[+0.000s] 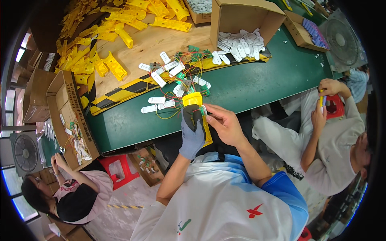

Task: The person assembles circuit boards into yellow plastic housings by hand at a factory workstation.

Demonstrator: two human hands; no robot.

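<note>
My left hand point(192, 134), in a grey-blue glove with a dark palm, grips a yellow plastic housing point(192, 99) near the bench's front edge. The housing's wide end points away from me, and its lower part shows below the glove. Bare, my right hand point(226, 124) pinches thumb and fingers together at the housing's right side. A bit of green and white shows by those fingertips, but what they hold is too small to make out. Just beyond lies a tangle of white oval-ended pieces point(159, 79), thin red, green and yellow wires, and green circuit boards point(206, 90).
Yellow housings point(115, 66) pile up on a wooden board point(155, 42) edged with striped tape. A carton point(249, 16) spills white pieces point(241, 44). Another carton point(68, 108) stands left on the green bench point(257, 84). People sit at both sides; the right one holds a yellow part point(321, 97).
</note>
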